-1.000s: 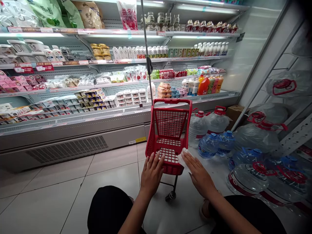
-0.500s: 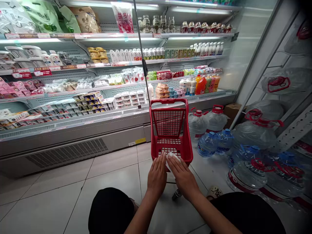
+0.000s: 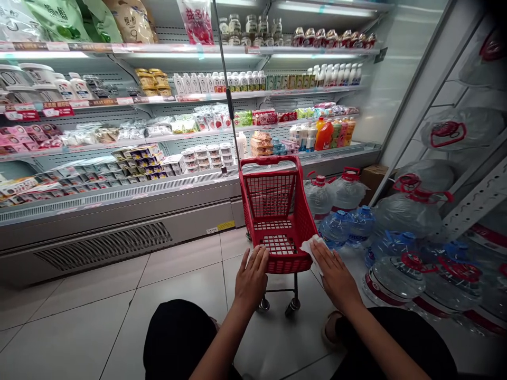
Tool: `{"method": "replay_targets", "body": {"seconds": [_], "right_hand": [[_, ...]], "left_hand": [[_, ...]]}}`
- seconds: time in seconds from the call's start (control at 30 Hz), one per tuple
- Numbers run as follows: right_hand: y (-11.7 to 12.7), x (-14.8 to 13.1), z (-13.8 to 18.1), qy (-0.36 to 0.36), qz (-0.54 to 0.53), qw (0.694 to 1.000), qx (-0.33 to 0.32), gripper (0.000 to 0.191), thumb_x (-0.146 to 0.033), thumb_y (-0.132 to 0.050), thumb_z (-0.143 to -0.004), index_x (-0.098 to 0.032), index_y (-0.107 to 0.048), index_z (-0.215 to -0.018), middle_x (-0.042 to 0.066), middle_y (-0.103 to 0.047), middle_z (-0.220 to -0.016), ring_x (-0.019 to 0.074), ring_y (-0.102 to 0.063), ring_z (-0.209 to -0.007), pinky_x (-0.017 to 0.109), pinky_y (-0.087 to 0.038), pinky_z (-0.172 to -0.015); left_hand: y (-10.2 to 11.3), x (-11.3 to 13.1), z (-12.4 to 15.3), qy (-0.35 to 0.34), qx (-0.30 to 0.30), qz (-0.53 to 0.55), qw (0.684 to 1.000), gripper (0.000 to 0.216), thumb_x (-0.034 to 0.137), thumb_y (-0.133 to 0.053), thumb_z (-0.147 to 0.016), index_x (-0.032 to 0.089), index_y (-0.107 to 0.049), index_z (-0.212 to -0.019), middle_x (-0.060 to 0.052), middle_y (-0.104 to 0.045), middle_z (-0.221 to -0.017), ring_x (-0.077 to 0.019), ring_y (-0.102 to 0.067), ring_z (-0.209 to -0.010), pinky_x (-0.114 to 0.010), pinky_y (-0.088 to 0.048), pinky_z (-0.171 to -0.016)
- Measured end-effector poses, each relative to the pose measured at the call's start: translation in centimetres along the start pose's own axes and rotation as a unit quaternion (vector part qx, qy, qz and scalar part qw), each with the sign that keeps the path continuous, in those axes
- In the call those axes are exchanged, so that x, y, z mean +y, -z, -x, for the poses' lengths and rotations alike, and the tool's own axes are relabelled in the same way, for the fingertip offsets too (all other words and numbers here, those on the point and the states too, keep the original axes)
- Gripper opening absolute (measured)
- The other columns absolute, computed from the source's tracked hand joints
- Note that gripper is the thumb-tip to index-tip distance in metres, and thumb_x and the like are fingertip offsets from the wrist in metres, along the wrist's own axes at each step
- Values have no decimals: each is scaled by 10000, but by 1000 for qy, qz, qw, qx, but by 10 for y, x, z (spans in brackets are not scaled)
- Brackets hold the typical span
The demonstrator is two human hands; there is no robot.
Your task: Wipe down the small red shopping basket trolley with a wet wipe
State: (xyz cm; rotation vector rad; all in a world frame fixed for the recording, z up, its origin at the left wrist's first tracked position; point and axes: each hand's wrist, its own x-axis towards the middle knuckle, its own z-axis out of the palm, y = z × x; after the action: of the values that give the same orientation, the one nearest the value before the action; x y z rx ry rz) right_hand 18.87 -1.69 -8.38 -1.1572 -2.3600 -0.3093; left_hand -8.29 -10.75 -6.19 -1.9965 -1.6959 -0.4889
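Note:
In front of me on the floor stands a small red shopping cart (image 3: 291, 265) with a grid basket. My left hand (image 3: 252, 277) is at the near left corner of its basket, fingers stretched out and nothing visible in them. At the near right corner, my right hand (image 3: 336, 274) holds a white tissue (image 3: 311, 247) under its fingers, against or very close to the basket's side. The palm side of both hands is hidden from me.
A refrigerated display case (image 3: 119, 203) with dairy goods runs along the back. Large water bottles (image 3: 392, 279) crowd the floor at the right, beside a metal rack (image 3: 481, 187). My knees (image 3: 182, 338) flank the cart from below. Pale floor tiles (image 3: 174, 277) lie at left.
My hands have moved apart from near each other at the basket's front. The right hand went right with the tissue; the left shifted slightly left. More of the cart's front and wheels shows.

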Motion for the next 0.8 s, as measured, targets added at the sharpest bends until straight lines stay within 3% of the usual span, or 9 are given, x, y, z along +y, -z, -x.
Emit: {"method": "replay_targets", "body": {"seconds": [0.23, 0.43, 0.53, 0.6, 0.7, 0.8], "right_hand": [[-6, 15, 0, -38, -49, 998, 33, 839, -35, -295, -924, -250, 0, -1679, 28, -228, -1731, 205, -226, -1587, 479, -294, -1274], [-1, -45, 11, 41, -71, 996, 27, 901, -3, -338, -846, -231, -88, -1681, 28, -249, -1724, 211, -241, -1583, 477, -291, -1277], [7, -71, 18, 77, -72, 994, 23, 947, 23, -346, -792, -208, -105, -1679, 22, -255, -1720, 198, -231, -1586, 458, -271, -1286], [12, -70, 22, 97, -65, 993, 9, 982, 37, -345, -757, -217, -117, -1678, 3, -252, -1720, 183, -231, -1585, 448, -244, -1295], [15, -43, 24, 97, -51, 994, -12, 1006, 37, -344, -744, -246, -105, -1679, -11, -231, -1724, 177, -239, -1582, 447, -233, -1294], [10, -2, 21, 38, -42, 998, -11, 965, -2, -348, -805, -265, -42, -1681, 5, -204, -1732, 190, -239, -1583, 459, -249, -1283]], "left_hand": [[2, 40, 6, -4, 14, 2, 1000, 808, 47, -477, -836, 146, -317, -1621, -47, -401, -1660, -214, -304, -1565, -429, -234, -1319], [4, 69, 19, -14, 21, 17, 1000, 948, -21, -440, -780, 117, -145, -1670, -100, -296, -1702, -235, -246, -1586, -422, -301, -1285], [7, 58, 13, -45, 21, 43, 998, 963, -21, -436, -786, 117, -93, -1675, -94, -268, -1712, -207, -221, -1594, -405, -279, -1289], [11, 40, 2, -55, 14, 59, 997, 954, 24, -477, -809, 124, -94, -1677, -95, -228, -1724, -218, -197, -1600, -414, -257, -1295], [18, 11, -15, -60, -16, 76, 995, 948, 222, -612, -855, 176, -149, -1680, -92, -156, -1741, -299, -163, -1606, -482, -219, -1299], [21, -1, -22, -85, -35, 78, 993, 903, 340, -601, -936, 196, -118, -1686, -77, -179, -1738, -278, -184, -1603, -474, -174, -1309]]}}
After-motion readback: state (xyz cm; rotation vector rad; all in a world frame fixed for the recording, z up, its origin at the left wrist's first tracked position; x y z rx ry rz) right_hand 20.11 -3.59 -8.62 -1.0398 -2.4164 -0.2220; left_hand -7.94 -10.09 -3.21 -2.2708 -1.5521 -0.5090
